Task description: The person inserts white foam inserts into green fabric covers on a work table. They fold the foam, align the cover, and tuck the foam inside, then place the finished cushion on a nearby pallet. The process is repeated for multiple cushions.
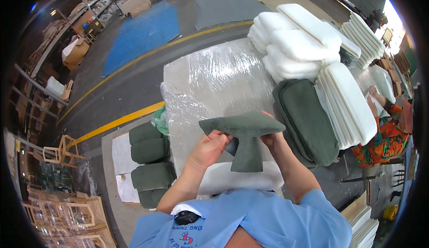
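My left hand (211, 146) pinches the left side of a dark green fabric cushion cover (243, 125). On its right side my right hand (271, 137) grips the same cover, most of its fingers hidden behind the fabric. The cover is spread wide between both hands, and a narrower flap hangs down from its middle. Below it, at the table's near edge against my body, lies a white foam pad (219, 178). Just right of my right hand stands a stack of dark green cushion covers (301, 120).
The table (232, 82) carries clear plastic film (181, 102). White foam pads (304, 38) are piled at its far right, with more upright pads (346, 105) nearer. Green cushions (149, 149) lie lower left on cardboard. A co-worker in patterned clothing (386, 136) handles white material at right.
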The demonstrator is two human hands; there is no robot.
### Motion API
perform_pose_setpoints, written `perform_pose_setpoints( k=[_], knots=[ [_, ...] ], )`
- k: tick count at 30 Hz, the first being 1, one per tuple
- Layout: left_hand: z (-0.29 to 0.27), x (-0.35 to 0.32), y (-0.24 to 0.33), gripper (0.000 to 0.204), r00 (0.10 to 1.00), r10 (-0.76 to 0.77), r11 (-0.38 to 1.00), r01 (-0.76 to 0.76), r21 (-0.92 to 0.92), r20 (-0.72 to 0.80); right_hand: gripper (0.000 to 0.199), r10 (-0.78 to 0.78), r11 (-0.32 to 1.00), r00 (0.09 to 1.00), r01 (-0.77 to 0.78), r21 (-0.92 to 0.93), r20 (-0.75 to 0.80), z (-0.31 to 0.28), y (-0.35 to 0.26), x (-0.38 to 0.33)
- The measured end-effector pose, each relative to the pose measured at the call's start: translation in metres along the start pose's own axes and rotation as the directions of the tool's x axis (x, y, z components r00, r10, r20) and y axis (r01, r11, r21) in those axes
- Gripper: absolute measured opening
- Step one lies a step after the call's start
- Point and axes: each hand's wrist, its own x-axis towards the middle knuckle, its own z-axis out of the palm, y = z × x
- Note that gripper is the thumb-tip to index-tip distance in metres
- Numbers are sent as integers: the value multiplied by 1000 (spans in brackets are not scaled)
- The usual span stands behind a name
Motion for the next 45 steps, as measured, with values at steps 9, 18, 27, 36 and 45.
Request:
perform_pose_setpoints(
  k=[9, 18, 27, 36, 45],
  knots=[
    [30, 9, 13, 27, 993, 39, 863, -88, -497, -107, 24, -92, 971, 993, 72, -229, -79, 20, -23, -1],
    [117, -25, 81, 44, 914, -273, 389, 390, 835, -300, 45, -97, 965, 913, 183, -185, 397, 120, -92, -36],
    [4, 15, 21, 49, 931, -199, 877, 309, 368, -307, 85, 35, 948, 743, 187, -258, 668, 118, -121, -53],
    [-48, -16, -17, 51, 930, 15, 895, -176, -409, -367, 10, 104, 740, 823, 310, -596, 558, 75, -106, -38],
    [-12, -43, 7, 49, 903, 167, 981, -192, -24, -395, 21, 137, 775, 797, 283, -565, 587, 83, -83, -39]
  ],
)
